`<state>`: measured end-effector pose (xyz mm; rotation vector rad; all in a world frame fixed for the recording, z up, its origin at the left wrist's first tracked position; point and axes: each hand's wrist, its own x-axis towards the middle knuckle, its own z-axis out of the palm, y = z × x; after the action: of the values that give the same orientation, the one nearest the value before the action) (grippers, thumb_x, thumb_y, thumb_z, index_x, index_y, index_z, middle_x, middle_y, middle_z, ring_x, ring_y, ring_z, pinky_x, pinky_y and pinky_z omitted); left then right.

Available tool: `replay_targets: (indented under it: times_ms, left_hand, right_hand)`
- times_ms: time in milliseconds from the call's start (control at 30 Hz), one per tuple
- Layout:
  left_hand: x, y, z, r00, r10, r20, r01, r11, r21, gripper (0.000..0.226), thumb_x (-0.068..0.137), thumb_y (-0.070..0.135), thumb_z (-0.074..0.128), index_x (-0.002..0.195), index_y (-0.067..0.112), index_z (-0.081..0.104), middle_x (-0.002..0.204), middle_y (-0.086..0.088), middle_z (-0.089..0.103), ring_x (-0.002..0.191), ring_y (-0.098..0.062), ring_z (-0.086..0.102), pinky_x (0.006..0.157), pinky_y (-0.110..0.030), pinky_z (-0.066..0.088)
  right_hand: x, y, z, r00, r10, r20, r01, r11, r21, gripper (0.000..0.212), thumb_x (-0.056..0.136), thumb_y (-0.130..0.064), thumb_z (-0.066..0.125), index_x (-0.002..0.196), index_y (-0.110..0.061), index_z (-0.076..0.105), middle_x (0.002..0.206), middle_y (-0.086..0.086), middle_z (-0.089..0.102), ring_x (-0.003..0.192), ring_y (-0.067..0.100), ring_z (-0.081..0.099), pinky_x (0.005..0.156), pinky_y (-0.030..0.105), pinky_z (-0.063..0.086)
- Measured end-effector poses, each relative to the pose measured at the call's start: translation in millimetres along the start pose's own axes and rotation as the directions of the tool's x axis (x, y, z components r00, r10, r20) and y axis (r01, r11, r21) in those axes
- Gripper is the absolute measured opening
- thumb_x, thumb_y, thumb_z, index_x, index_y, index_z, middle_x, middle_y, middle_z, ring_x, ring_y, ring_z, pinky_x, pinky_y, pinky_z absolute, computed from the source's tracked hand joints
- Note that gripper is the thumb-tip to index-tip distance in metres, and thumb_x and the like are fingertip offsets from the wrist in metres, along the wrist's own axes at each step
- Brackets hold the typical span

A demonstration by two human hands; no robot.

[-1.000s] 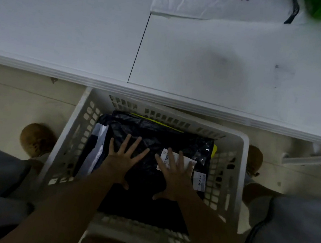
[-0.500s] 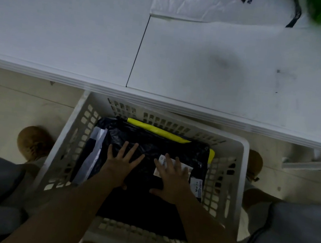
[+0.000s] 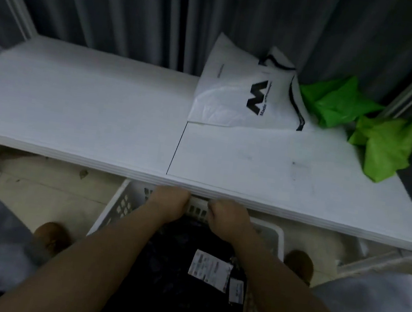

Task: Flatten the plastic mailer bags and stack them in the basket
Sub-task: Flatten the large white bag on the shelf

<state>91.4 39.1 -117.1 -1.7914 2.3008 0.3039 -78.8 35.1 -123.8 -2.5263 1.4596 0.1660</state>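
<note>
Dark grey curtains (image 3: 140,8) hang behind a long white tabletop (image 3: 80,110) made of 2 panels that meet at a thin seam. At the back right of it lies a white plastic mailer bag (image 3: 237,92) printed with a black letter M, partly flat, its far edge leaning up against the curtains. Just right of it sit 2 crumpled bright green plastic bags (image 3: 376,131). Below the table's near edge, on a pale floor, stands a white plastic lattice basket (image 3: 110,214). Inside it lies a flattened black plastic mailer bag (image 3: 178,278) with a white shipping label (image 3: 208,267) facing up. Both bare forearms reach forward over the basket. The left hand (image 3: 169,203) and the right hand (image 3: 228,219) are at the basket's far rim, fingers curled downward; whether they grip anything cannot be told. A brown shoe (image 3: 50,237) shows on each side of the basket.
</note>
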Motion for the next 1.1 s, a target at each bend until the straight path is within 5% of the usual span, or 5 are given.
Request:
replay_targets:
  times_ms: [367, 733, 900, 1100]
  left_hand:
    - [41, 17, -154, 0.905, -0.036, -0.423, 0.074, 0.994, 0.074, 0.029, 0.100, 0.023, 0.041, 0.124, 0.012, 0.051, 0.118, -0.010, 0.057, 0.108, -0.028, 0.054, 0.074, -0.033, 0.038]
    - [129, -14, -196, 0.836, -0.158, -0.526, 0.119, 0.987, -0.107, 0.038, 0.097, 0.025, 0.043, 0.133, 0.012, 0.046, 0.133, -0.010, 0.046, 0.122, -0.028, 0.042, 0.089, -0.038, 0.041]
    - [178, -37, -187, 0.820, -0.206, -0.535, 0.160, 0.978, -0.132, 0.044, 0.096, 0.027, 0.045, 0.137, 0.013, 0.040, 0.136, -0.011, 0.043, 0.123, -0.030, 0.040, 0.092, -0.038, 0.040]
    - [225, -50, -169, 0.800, -0.231, -0.554, 0.164, 0.972, -0.170, 0.056, 0.096, 0.032, 0.044, 0.145, 0.013, 0.026, 0.149, -0.013, 0.027, 0.134, -0.033, 0.029, 0.101, -0.041, 0.038]
  right_hand:
    - [30, 35, -152, 0.902, 0.195, -0.385, -0.171, 0.980, 0.098, 0.027, 0.094, -0.024, 0.043, 0.108, -0.014, 0.065, 0.100, 0.007, 0.067, 0.091, 0.027, 0.060, 0.066, 0.029, 0.041]
    - [132, 96, -183, 0.812, 0.272, -0.516, -0.115, 0.942, 0.315, 0.040, 0.090, -0.021, 0.051, 0.129, -0.015, 0.055, 0.126, 0.008, 0.057, 0.114, 0.029, 0.052, 0.084, 0.036, 0.049]
    - [182, 121, -182, 0.821, 0.225, -0.525, -0.124, 0.968, 0.220, 0.058, 0.092, -0.020, 0.049, 0.147, -0.015, 0.033, 0.153, 0.008, 0.030, 0.136, 0.031, 0.027, 0.101, 0.041, 0.037]
    - [229, 151, -177, 0.799, 0.301, -0.520, -0.201, 0.950, 0.241, 0.067, 0.095, -0.031, 0.044, 0.153, -0.027, 0.009, 0.161, 0.002, 0.000, 0.146, 0.028, 0.001, 0.118, 0.045, 0.014]
